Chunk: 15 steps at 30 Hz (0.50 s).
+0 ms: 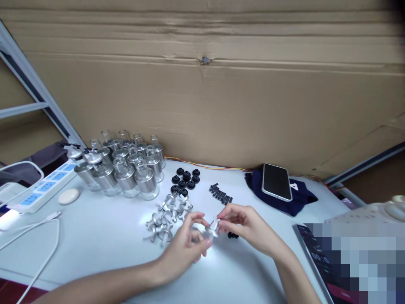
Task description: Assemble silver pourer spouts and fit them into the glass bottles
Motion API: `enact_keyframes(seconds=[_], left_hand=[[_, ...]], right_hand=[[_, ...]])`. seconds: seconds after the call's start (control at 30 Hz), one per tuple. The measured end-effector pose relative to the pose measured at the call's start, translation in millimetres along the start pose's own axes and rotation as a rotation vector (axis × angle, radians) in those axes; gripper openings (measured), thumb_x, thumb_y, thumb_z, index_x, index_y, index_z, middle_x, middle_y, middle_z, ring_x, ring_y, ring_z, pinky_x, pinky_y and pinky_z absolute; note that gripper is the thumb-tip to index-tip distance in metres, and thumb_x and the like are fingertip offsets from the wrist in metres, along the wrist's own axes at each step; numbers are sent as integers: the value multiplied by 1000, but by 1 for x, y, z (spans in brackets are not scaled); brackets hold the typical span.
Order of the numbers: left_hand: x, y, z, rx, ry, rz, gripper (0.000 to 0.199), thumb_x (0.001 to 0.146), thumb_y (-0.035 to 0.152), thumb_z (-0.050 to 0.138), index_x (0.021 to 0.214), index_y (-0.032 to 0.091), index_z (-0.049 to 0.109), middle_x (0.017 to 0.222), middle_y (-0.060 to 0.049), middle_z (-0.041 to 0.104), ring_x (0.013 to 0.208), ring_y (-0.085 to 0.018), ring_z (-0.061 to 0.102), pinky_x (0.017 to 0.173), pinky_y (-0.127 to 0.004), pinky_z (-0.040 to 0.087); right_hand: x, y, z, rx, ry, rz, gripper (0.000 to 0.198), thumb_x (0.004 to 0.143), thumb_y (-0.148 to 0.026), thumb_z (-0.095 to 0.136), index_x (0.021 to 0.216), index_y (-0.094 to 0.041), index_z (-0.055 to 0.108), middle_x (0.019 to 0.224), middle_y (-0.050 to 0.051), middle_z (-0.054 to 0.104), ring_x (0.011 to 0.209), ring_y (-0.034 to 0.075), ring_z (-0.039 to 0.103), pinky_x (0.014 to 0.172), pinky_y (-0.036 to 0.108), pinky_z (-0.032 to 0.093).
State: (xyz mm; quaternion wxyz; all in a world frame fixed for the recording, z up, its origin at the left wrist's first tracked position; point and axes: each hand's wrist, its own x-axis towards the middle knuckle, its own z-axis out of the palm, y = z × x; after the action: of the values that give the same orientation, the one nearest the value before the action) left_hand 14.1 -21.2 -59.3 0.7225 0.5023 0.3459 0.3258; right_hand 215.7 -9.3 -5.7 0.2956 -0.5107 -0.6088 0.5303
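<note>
Just above the white table, a silver metal pourer cap [211, 230] is between my two hands. My left hand [186, 245] has its thumb and index finger about the cap's round base. From the other side, my right hand [245, 223] pinches the upper stem near its tip. Left of my hands lies a pile of similar silver pourer caps [167, 217]. Behind that pile sit several black rubber stoppers [182, 184]. A row of small black strips [220, 194] lies beyond my right hand, and a few small black pieces [233, 235] show partly under it.
Glass bottles with metal sleeves [124, 177] cluster at the back left; two carry caps. Left of them are a power strip [47, 188], a white oval object [68, 196] and white cables [57, 236]. A phone [276, 181] rests on dark blue cloth [297, 204]; a screen [313, 253] lies front right.
</note>
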Motion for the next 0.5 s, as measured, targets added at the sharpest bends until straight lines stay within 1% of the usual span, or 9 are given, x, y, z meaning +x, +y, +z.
enact_keyframes(seconds=[0.07, 0.1, 0.17, 0.23, 0.27, 0.4, 0.5], left_hand=[[-3, -3, 2, -21, 8, 11, 48, 78, 31, 66, 115, 26, 36, 119, -6, 43, 68, -7, 55, 45, -17, 32], [-4, -4, 3, -16, 11, 12, 48, 77, 29, 67, 114, 26, 36, 116, -6, 45, 70, -7, 56, 48, -17, 34], [-6, -5, 2, 16, -1, -2, 46, 75, 27, 69, 111, 24, 39, 100, -3, 53, 68, -9, 57, 52, -19, 38], [-7, -5, 0, 45, -11, -18, 41, 76, 29, 68, 108, 22, 43, 82, 0, 56, 64, -10, 57, 54, -22, 39], [-6, -5, -1, 49, -11, -21, 40, 76, 32, 68, 107, 21, 44, 77, 1, 56, 62, -11, 58, 54, -22, 39], [-4, -3, -3, 32, 3, -2, 45, 74, 33, 71, 109, 20, 47, 76, 1, 57, 65, -14, 60, 58, -25, 43], [-4, -3, -2, 46, 15, 9, 40, 77, 33, 68, 107, 19, 47, 68, 3, 54, 64, -14, 59, 61, -26, 43]], right_hand=[[-1, 1, 1, 44, -18, -4, 19, 79, -35, 66, 79, -18, 58, 71, 2, 72, 68, 15, 68, 67, 27, 51], [-1, 1, 3, 50, -21, -9, 18, 80, -35, 66, 79, -18, 58, 72, 2, 72, 69, 15, 68, 67, 27, 51], [-1, 1, 5, 36, -16, -15, 18, 81, -35, 65, 78, -19, 57, 74, 3, 73, 70, 15, 68, 68, 28, 51], [-1, 0, 8, 27, -6, -13, 18, 82, -35, 63, 77, -19, 56, 75, 3, 74, 71, 16, 69, 68, 29, 51], [-1, -1, 9, 27, -4, -11, 18, 82, -35, 63, 77, -19, 56, 75, 3, 74, 71, 16, 69, 68, 29, 51], [1, -2, 12, 9, 24, -30, 18, 83, -36, 60, 79, -19, 56, 74, 3, 73, 72, 17, 69, 69, 30, 50], [3, -3, 11, -55, 47, -38, 16, 83, -35, 60, 80, -20, 58, 77, 3, 73, 75, 17, 68, 66, 28, 49]])
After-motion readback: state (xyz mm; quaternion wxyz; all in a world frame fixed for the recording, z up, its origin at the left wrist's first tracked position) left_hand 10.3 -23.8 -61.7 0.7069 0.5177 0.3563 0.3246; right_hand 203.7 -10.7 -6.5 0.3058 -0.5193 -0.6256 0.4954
